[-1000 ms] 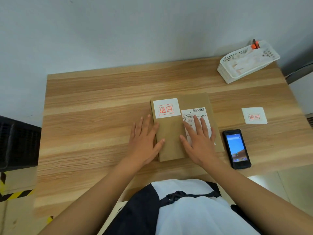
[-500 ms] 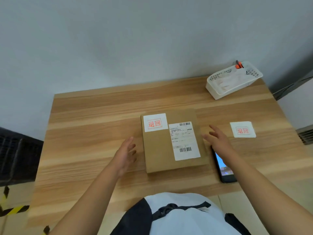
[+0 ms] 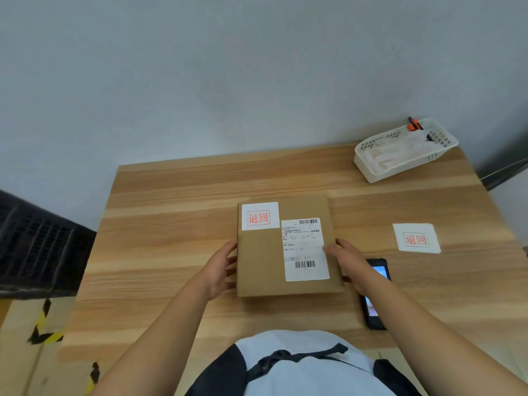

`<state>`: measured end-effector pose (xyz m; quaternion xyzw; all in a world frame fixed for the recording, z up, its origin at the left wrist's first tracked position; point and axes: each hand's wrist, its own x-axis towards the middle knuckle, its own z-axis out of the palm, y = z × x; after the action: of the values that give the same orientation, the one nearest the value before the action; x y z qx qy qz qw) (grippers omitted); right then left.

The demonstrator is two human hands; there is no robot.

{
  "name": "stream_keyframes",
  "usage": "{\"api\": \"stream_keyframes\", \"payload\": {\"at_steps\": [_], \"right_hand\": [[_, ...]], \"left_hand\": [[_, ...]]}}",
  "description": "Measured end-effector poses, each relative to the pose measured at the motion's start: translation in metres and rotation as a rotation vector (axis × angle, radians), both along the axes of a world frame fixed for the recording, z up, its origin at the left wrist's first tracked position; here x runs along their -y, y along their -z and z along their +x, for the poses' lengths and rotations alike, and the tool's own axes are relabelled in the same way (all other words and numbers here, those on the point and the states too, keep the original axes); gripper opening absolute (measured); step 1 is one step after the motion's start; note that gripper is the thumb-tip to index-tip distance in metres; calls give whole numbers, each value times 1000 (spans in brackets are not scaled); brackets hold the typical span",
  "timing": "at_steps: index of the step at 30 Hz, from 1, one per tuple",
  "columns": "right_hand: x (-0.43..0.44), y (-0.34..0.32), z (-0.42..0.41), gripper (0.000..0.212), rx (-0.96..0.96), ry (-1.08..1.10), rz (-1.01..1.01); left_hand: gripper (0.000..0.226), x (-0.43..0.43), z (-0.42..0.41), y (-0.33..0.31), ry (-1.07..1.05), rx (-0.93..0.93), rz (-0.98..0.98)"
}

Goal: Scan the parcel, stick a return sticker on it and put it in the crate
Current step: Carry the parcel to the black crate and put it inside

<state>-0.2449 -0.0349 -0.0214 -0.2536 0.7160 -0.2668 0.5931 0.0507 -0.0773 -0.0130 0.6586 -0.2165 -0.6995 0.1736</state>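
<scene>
A flat brown cardboard parcel (image 3: pixel 263 258) lies in the middle of the wooden table (image 3: pixel 171 224). A white return sticker with red characters (image 3: pixel 260 216) is stuck on its top left corner, beside a white shipping label (image 3: pixel 304 250) with barcodes. My left hand (image 3: pixel 221 270) grips the parcel's left edge. My right hand (image 3: pixel 350 262) grips its right edge, thumb on the label. The parcel seems to rest on the table. A black crate (image 3: pixel 37 247) stands left of the table.
A black handheld scanner (image 3: pixel 375 298) lies under my right forearm, screen lit. A sheet of return stickers (image 3: pixel 416 238) lies to the right. A white basket (image 3: pixel 405 150) with an orange marker sits at the far right corner. Yellow-black floor tape is at the lower left.
Both hands lifted off the parcel's top, swung outward, then closed in on its left and right edges. The view tilted upward.
</scene>
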Motion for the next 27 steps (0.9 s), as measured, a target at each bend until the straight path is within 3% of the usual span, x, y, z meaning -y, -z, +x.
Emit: {"api": "stream_keyframes", "payload": {"at_steps": [8,14,23,27], "right_hand": [[-1,-9,0,35,95,20,-37],[5,-22,5,38,113,-15,-157],[25,-46,70,32,264,-333,-229],[27,-72,107,30,314,-472,-207]], "left_hand": [[51,-18,-12,-12,11,60,-61],[41,-59,-12,-35,-144,67,-209],[16,-137,23,-79,-543,195,-321],[29,-168,50,-89,-666,242,-346]]}}
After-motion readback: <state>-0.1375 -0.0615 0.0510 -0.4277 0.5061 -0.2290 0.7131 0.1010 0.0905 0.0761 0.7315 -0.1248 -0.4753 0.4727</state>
